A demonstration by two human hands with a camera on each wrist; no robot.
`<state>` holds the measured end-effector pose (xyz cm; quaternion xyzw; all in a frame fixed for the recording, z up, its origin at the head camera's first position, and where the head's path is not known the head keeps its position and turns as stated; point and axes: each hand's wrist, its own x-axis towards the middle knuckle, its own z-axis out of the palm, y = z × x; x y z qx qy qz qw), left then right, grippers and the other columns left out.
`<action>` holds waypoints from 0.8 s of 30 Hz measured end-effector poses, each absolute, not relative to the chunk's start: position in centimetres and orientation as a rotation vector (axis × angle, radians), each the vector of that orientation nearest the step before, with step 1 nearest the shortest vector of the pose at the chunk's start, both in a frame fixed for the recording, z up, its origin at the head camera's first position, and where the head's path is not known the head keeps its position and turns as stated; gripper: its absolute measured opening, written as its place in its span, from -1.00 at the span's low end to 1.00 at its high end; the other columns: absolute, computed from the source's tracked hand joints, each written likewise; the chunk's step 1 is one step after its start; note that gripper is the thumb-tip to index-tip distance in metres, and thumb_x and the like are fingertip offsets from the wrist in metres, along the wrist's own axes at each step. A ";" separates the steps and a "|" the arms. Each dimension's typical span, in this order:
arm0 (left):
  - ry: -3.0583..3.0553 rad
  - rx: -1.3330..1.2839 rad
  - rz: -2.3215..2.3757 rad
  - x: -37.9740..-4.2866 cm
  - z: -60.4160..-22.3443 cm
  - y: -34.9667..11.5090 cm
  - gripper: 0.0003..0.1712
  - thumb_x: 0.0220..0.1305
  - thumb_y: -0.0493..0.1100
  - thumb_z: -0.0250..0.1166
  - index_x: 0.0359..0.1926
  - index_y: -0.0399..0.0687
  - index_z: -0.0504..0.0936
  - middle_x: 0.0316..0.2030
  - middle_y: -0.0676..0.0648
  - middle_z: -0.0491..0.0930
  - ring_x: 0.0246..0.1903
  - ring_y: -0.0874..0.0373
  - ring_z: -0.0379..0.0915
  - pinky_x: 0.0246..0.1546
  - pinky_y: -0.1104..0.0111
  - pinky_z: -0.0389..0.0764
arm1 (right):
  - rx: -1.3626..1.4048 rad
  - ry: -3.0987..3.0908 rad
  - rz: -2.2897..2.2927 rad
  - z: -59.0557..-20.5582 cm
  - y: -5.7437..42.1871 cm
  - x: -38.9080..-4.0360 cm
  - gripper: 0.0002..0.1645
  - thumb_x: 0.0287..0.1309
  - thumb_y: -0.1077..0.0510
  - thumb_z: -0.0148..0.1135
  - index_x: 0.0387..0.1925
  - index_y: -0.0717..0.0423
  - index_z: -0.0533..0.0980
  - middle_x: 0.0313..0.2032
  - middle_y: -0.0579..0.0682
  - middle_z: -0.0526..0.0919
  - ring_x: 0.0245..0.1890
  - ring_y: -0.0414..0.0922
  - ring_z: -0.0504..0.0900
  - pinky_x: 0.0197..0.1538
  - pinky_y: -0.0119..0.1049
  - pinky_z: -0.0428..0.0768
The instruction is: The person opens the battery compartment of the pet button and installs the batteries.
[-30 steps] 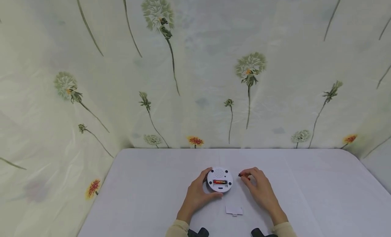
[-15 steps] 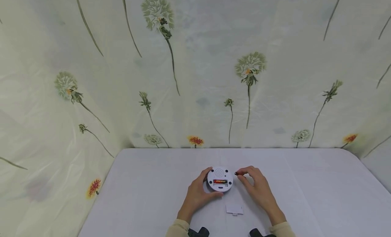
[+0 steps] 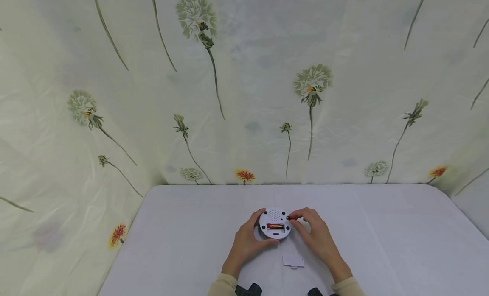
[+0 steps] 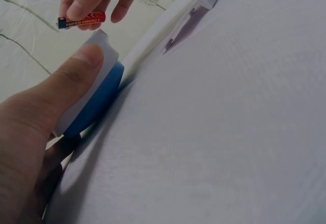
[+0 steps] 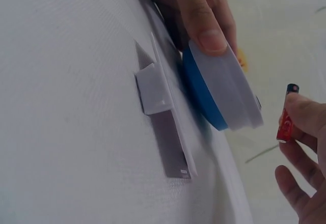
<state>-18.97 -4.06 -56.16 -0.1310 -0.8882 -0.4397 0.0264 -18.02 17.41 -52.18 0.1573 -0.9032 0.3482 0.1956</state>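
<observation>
Steadied underside up in the left grip (image 3: 246,241), curled around its edge: round white-and-blue device (image 3: 274,219). Pinched by thumb and fingers of the right grip (image 3: 315,234), just above the device's right edge: red battery (image 4: 84,21). Seated inside the device: second battery (image 3: 275,226). Lying on the worktop (image 3: 183,245), at the device's near side: white battery cover (image 3: 293,261).

Head view: from above and behind the left fingers (image 3: 255,217) and right fingers (image 3: 304,212), farthest off, facing forward and down across the white cloth-covered desk (image 3: 183,245) to the pale flower-printed sheet (image 3: 248,96) beyond them. Left wrist view: low, close, looking past the left fingers toward the right. Right wrist view: low, close, facing the left fingers. Both share the round white-and-blue plastic device (image 5: 224,89) in the left fingers.
</observation>
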 end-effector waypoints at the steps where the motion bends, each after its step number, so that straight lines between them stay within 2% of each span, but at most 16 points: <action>1: -2.746 -0.404 -1.357 -19.0 -56.2 -4.1 0.09 -0.29 0.42 0.42 0.34 0.54 0.14 0.24 0.18 0.43 0.24 0.23 0.36 0.17 0.10 0.45 | 0.441 -2.534 0.975 -52.2 17.4 -18.0 -0.76 0.12 0.17 0.31 -0.16 -0.16 0.56 -0.22 -0.31 0.59 -0.14 -0.31 0.45 -0.10 -0.28 0.53; 8: -2.767 -0.400 -1.362 -19.0 -56.3 -4.1 0.10 -0.28 0.45 0.40 0.34 0.55 0.11 0.25 0.21 0.41 0.25 0.25 0.33 0.20 0.10 0.43 | 0.451 -2.523 0.985 -52.0 16.9 -17.8 -0.74 0.09 0.20 0.32 -0.17 -0.13 0.55 -0.21 -0.31 0.59 -0.12 -0.31 0.46 -0.10 -0.23 0.56; 16: -2.745 -0.422 -1.376 -19.1 -56.4 -4.1 0.10 -0.28 0.45 0.40 0.34 0.51 0.14 0.23 0.18 0.45 0.24 0.27 0.35 0.19 0.12 0.45 | 0.516 -2.471 1.016 -52.2 16.2 -17.6 -0.73 0.06 0.23 0.35 -0.19 -0.11 0.56 -0.20 -0.34 0.58 -0.12 -0.33 0.47 -0.10 -0.35 0.55; 24: -2.733 -0.429 -1.365 -19.0 -56.2 -4.2 0.09 -0.27 0.43 0.41 0.35 0.49 0.15 0.23 0.16 0.45 0.23 0.24 0.36 0.17 0.10 0.45 | 0.525 -2.492 1.027 -52.3 15.7 -17.5 -0.72 0.07 0.24 0.33 -0.18 -0.12 0.54 -0.18 -0.33 0.57 -0.14 -0.35 0.46 -0.11 -0.34 0.53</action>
